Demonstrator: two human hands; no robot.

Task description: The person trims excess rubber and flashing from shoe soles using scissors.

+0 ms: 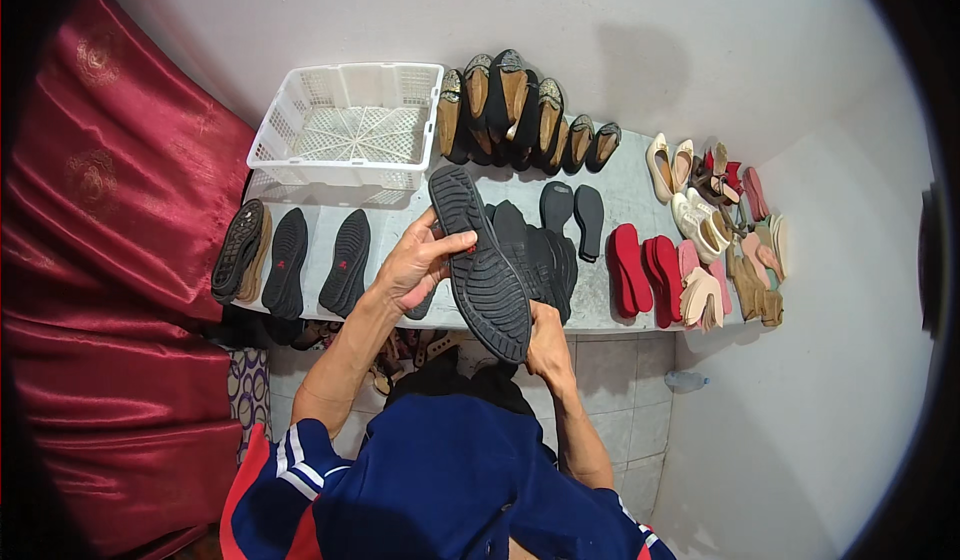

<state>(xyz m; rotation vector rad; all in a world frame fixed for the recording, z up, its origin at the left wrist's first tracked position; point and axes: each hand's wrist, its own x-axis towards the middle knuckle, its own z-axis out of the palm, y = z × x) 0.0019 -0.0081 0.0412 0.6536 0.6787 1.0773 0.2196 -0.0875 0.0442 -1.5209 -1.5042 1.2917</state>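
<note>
The left hand [412, 265] gripped a black ridged shoe sole [485, 280], thumb [450, 245] across the tread; the sole lay at that hand's 3 o'clock. The right hand [547, 345], partly hidden behind the lower end — its grip could not be told — had the sole toward 11 o'clock. The forearms [343, 368] slanted back toward 7 and 5 o'clock.

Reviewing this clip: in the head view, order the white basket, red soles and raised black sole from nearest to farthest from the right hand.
1. Raised black sole: at the right hand, toward its left.
2. Red soles: ahead and right.
3. White basket: farther ahead, well left.
</note>
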